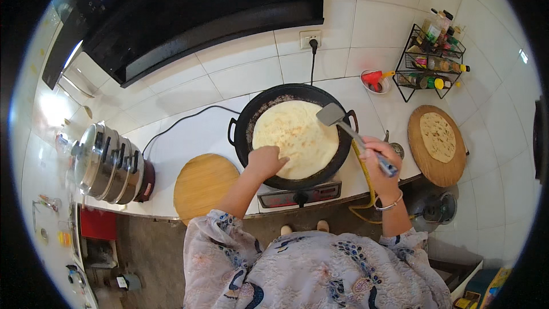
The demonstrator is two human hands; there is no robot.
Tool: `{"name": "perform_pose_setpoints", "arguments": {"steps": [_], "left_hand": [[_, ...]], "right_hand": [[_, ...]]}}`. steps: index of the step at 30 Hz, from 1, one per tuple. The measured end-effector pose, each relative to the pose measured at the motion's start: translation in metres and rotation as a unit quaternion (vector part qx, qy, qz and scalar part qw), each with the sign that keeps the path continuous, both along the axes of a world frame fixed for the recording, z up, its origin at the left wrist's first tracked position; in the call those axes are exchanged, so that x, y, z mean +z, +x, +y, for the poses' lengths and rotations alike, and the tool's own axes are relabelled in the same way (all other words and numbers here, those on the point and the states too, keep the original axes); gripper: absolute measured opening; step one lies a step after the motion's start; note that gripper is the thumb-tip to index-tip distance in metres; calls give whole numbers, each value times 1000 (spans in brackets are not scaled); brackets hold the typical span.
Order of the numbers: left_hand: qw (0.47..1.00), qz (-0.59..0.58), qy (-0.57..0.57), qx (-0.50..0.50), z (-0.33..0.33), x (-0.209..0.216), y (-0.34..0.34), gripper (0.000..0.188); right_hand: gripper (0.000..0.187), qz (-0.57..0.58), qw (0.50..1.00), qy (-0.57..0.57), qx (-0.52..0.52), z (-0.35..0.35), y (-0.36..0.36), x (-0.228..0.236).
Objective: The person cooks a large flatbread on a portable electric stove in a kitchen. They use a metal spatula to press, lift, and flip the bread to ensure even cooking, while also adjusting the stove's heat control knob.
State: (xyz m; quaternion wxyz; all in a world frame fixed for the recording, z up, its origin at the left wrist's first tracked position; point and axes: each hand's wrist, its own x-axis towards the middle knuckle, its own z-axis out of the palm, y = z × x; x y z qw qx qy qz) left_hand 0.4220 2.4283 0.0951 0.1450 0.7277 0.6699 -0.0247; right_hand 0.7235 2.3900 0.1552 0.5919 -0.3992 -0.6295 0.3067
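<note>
A large pale flatbread point(297, 134) with light brown specks lies in a black two-handled pan point(247, 115) on a small stove point(300, 195). My left hand point(265, 162) is over the bread's near left edge, fingers curled in and thumb pointing right. Whether it pinches the bread is hidden under the hand. Wrapped round the blue-and-grey handle of a spatula point(331, 114), my right hand point(382, 163) stays to the right of the pan. The spatula's flat grey blade is at the bread's far right edge; I cannot tell if it touches.
A round wooden board point(200, 186) lies left of the stove; another board point(420, 157) at the right bears a browned flatbread point(438, 137). A stacked steamer point(117, 163) stands far left. Behind are a bowl point(389, 84) and a bottle rack point(407, 63). A yellow hose point(364, 171) hangs over the counter edge.
</note>
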Motion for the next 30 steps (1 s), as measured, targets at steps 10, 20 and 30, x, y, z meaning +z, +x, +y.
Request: {"name": "perform_pose_setpoints", "arguments": {"steps": [10,20,30], "left_hand": [[995,36,86,-34,23,-14,-37,41],[998,4,-29,47,52,-27,-29,44],[985,-168,21,-24,-10,8,-9,39]], "right_hand": [[12,8,996,-88,15,-28,26,48],[11,-70,995,-73,8,-1,-5,28],[15,86,996,-28,3,6,11,-7]]}}
